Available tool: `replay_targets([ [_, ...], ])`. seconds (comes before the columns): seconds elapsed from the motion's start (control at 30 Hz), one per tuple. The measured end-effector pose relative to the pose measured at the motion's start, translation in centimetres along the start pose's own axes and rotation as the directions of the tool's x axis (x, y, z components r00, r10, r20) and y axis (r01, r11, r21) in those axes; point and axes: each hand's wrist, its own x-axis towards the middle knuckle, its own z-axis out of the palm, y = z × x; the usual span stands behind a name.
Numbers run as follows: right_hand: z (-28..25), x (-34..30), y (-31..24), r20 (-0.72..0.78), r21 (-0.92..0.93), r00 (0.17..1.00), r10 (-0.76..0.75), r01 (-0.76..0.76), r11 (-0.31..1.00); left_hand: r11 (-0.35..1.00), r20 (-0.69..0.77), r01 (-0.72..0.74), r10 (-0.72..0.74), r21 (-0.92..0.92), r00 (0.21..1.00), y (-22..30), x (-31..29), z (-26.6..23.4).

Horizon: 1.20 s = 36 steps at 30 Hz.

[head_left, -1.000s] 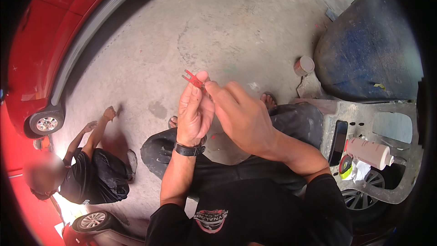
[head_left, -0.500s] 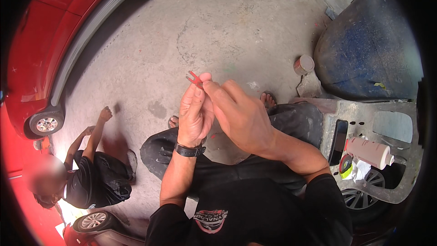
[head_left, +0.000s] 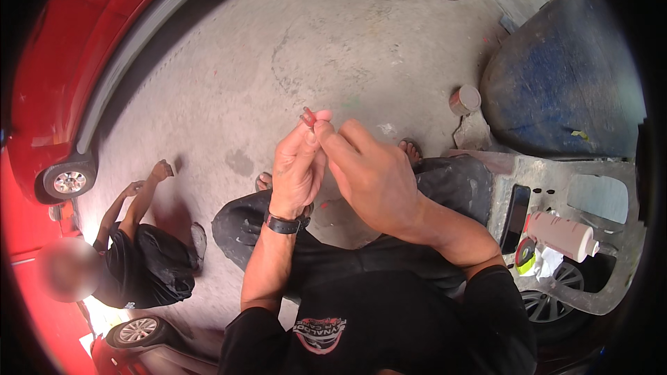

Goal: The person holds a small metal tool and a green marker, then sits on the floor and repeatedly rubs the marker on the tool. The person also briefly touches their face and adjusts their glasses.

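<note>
Between my two hands, held up in front of my knees, is a small red forked piece [head_left: 308,117] with two short prongs pointing up. My left hand [head_left: 295,173] pinches its lower end between thumb and fingers; a black watch is on that wrist. The curled fingers of my right hand [head_left: 375,177] press against the same end from the right, back of the hand up. The piece's base is hidden by my fingertips.
At my right lies a grey panel [head_left: 507,180] with cutouts, bearing a pale bottle [head_left: 559,234], a tape roll [head_left: 526,251] and a dark phone-like slab [head_left: 515,219]. Beyond are a can [head_left: 465,100] and a blue drum [head_left: 556,83]. A person [head_left: 149,257] crouches left, near a red car [head_left: 76,48].
The red forked piece has turned between my fingers: its prongs leaned up and left, and now stand more upright and look shorter. Both hands stay together in nearly the same place.
</note>
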Motion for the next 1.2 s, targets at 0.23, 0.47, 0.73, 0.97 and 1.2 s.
replay_targets([
  [0.23, 2.0, 0.5, 0.0, -0.062, -0.064, 0.998, 0.028, -0.032, 0.997, 1.0, -0.06, 0.023, -0.021, 0.022, 0.998, 0.0, 0.2, -0.1],
  [0.47, 1.6, 0.5, -0.2, -0.079, -0.2, 0.996, -0.05, 0.033, 0.979, 0.999, -0.046, -0.027, 0.025, -0.036, 0.999, -0.2, 0.4, 0.1],
  [0.73, 2.0, 1.0, 0.1, -0.112, 0.18, 0.978, 0.174, -0.153, 0.972, 1.0, -0.036, -0.009, 0.009, 0.003, 0.999, 0.4, 0.4, 0.5],
  [0.97, 2.4, 1.0, 1.0, -0.118, 0.153, 0.985, 0.123, -0.104, 0.983, 0.928, -0.061, -0.155, 0.187, 0.339, 0.981, 0.4, 0.8, 0.5],
  [1.2, 2.1, 1.6, 1.8, -0.097, 0.471, 0.973, 0.211, -0.142, 0.871, 0.897, -0.093, -0.103, 0.158, 0.43, 0.983, 0.9, 0.8, 0.6],
])
